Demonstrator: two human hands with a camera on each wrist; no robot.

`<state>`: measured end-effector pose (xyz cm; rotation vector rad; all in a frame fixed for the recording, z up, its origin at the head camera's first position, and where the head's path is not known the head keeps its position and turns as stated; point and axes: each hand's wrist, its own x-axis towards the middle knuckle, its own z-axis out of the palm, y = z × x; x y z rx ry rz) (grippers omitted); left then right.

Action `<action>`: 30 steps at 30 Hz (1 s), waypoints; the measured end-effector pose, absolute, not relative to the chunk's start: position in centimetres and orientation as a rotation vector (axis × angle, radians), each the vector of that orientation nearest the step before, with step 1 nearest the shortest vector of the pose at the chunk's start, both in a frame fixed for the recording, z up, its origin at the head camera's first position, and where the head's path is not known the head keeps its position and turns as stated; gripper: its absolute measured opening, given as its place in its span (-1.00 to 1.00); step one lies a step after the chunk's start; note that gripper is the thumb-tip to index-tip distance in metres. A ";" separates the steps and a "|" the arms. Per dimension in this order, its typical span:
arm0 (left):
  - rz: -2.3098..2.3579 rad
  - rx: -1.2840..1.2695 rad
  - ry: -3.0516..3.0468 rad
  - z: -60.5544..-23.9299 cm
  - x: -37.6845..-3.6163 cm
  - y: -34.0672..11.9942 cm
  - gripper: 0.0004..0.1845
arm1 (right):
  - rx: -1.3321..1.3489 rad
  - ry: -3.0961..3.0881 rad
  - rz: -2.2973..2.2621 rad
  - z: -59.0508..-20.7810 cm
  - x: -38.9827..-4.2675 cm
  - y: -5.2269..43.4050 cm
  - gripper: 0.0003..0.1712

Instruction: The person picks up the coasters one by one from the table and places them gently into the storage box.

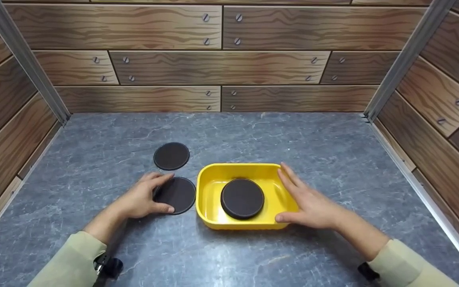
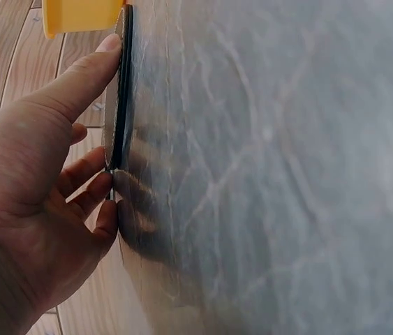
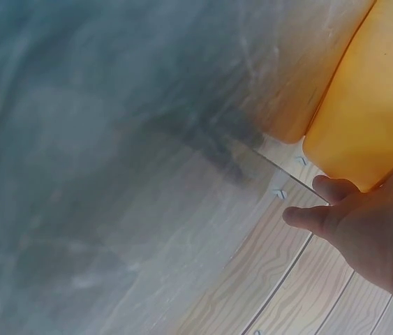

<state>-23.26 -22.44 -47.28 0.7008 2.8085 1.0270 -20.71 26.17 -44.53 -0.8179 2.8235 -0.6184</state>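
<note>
Presently listed, item by item: left hand (image 1: 144, 199), fingers curled round the near edge of a flat black disc (image 1: 178, 195) that lies on the grey stone-patterned tabletop (image 1: 106, 159); the left wrist view shows the thumb (image 2: 88, 77) laid on the disc's upper face and the fingertips (image 2: 102, 188) tucked at its rim, the disc (image 2: 121, 84) seen edge-on against the surface. Second black disc (image 1: 171, 156), same kind, lying flat just beyond the left hand, apart from the first. Yellow tray (image 1: 213, 179), rectangular with rounded corners, between the two hands, its left wall just beside the gripped disc. Thicker black disc (image 1: 242, 198), resting inside the tray near its front wall. Right hand (image 1: 311, 203), fingers straight and relaxed, laid against the tray's right rim, thumb at the front corner; it grips nothing. Wood-patterned panels (image 1: 221, 67) with screw heads, enclosing the tabletop on three sides beyond and outside both hands.
</note>
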 end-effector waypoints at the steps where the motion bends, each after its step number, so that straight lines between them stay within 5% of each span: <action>1: 1.032 0.703 2.807 -47.2 -23.2 -22.4 0.06 | -0.816 2.824 -0.617 -44.5 -20.7 26.2 0.43; 30: 1.228 0.693 2.769 -47.8 -23.5 -22.4 0.03 | -0.803 2.816 -0.624 -44.6 -20.8 26.1 0.44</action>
